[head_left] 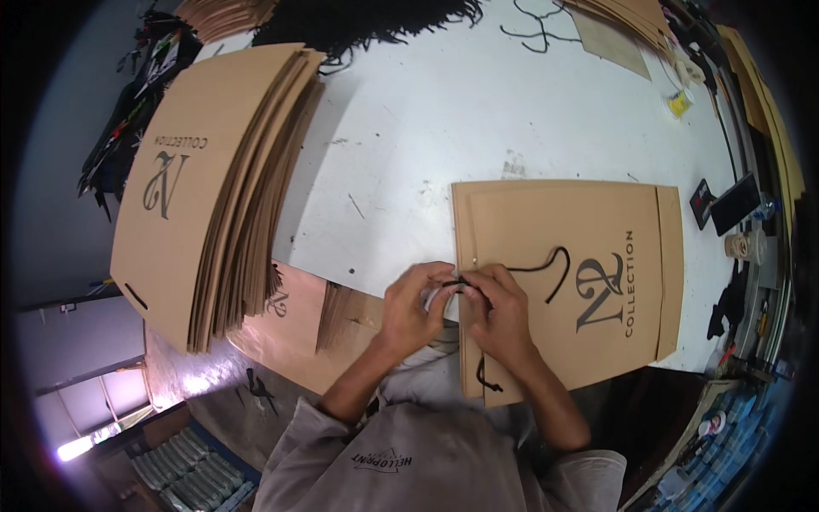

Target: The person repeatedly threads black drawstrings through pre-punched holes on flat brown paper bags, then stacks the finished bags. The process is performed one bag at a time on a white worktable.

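Note:
Brown paper bags (554,213) with dark printing lie flat at the table's near edge, in front of me to the right. A black cord (556,271) curves across the top bag, and a short black loop (485,375) shows lower down on its left edge. Both hands meet at that edge, fingertips pinched on the cord between them. My left hand (415,303) is just off the bag, its fingers closed on the cord. Over the bag's edge, my right hand (499,307) pinches the same cord. The fingers partly hide the cord there.
A tall stack of brown bags (205,145) leans at the left, above more bags (286,320). Black cords (367,21) are heaped at the far side. A yellow-labelled container (680,103), a phone-like dark device (735,205) and a cup (744,247) stand at the right.

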A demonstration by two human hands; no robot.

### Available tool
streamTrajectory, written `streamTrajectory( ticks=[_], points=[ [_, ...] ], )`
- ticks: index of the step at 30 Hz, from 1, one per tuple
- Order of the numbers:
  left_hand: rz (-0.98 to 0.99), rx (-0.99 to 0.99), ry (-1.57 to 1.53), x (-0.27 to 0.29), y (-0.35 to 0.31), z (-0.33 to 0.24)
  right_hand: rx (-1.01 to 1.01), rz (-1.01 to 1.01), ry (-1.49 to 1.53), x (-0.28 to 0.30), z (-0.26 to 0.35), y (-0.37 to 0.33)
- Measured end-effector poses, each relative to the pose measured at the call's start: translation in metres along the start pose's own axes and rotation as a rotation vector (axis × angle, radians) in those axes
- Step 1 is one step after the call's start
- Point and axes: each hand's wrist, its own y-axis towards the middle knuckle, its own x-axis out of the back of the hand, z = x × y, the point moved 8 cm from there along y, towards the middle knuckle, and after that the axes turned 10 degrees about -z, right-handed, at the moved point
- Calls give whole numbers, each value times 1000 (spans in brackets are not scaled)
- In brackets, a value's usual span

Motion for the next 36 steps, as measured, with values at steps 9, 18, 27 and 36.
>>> streamTrajectory(
  ticks=[9, 18, 27, 36],
  points=[
    [72, -30, -205, -8, 12, 14, -78, 119, 110, -1, -10, 3],
    [121, -46, -265, -32, 8, 11, -159, 150, 346, 9, -23, 7],
    [46, 95, -505, -28, 10, 29, -303, 53, 392, 11, -36, 6],
    [71, 103, -735, 20, 7, -8, 243, -106, -246, 7, -2, 19]
  ],
)
